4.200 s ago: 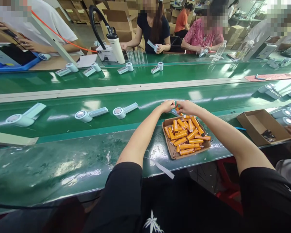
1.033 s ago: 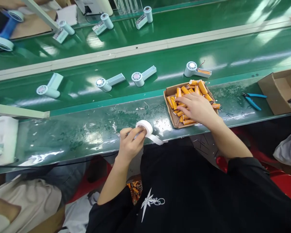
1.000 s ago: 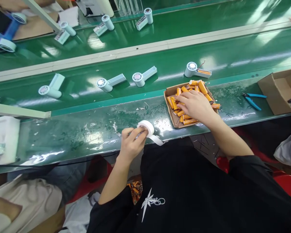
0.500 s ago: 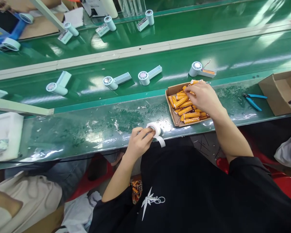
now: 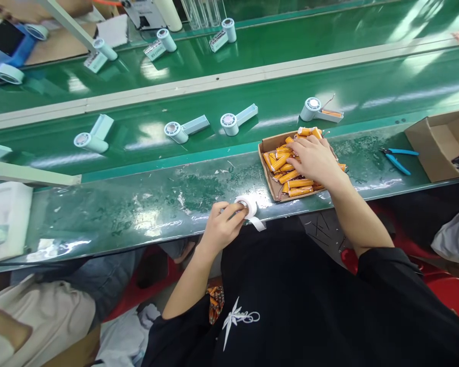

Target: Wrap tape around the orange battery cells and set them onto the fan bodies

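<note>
My left hand (image 5: 222, 228) grips a white roll of tape (image 5: 248, 206) at the near edge of the green bench, a loose strip of tape hanging off it. My right hand (image 5: 313, 158) reaches into a shallow cardboard tray (image 5: 271, 186) heaped with orange cylindrical batteries (image 5: 294, 179); its fingers curl down among them, and whether they hold one is hidden. Just beyond the tray, on the conveyor belt, lies a pale blue handheld fan (image 5: 318, 109) with an orange battery in its open handle.
Three more pale blue fans (image 5: 184, 129) lie on the belt to the left. Blue-handled cutters (image 5: 398, 157) and an open cardboard box (image 5: 436, 148) sit to the right. A white foam block (image 5: 5, 219) is at the far left. More fans stand on the far belt.
Since one second ago my right hand has shifted about among the batteries in the tray. My left hand keeps hold of the tape roll. The view has drifted slightly.
</note>
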Motion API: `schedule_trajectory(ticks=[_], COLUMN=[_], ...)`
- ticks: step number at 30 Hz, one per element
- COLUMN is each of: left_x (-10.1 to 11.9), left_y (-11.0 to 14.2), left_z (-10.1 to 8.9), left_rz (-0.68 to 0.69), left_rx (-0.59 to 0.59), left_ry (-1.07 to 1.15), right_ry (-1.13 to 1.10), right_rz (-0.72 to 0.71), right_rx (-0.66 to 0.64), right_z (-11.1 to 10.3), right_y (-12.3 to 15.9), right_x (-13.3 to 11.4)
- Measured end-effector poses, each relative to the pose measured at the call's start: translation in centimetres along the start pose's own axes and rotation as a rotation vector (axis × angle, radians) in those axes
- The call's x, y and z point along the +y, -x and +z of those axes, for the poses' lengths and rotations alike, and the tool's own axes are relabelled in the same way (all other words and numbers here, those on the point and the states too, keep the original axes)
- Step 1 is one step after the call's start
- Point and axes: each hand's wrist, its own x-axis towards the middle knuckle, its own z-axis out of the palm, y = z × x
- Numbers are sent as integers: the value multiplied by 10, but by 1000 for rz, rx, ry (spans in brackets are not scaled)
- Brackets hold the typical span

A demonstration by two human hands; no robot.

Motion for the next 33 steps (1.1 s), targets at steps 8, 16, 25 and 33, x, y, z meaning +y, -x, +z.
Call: schedule_trajectory(ticks=[8, 16, 25, 33], left_x=[0, -3, 11, 24], left_y=[7, 13, -19, -41], left_z=[4, 5, -4, -6], left_rz=[-37, -43, 299, 474], left_rx=[-2, -60, -119, -214], left_ry=[13, 0, -116, 8], right_ry=[-58, -759, -1058, -847], right_rz=[38, -27, -3, -204], right_rx=[-73, 141, -3, -224], right_z=[0, -10, -20, -15], right_y=[-2, 21, 70, 68], right_x=[-5, -4, -48, -59])
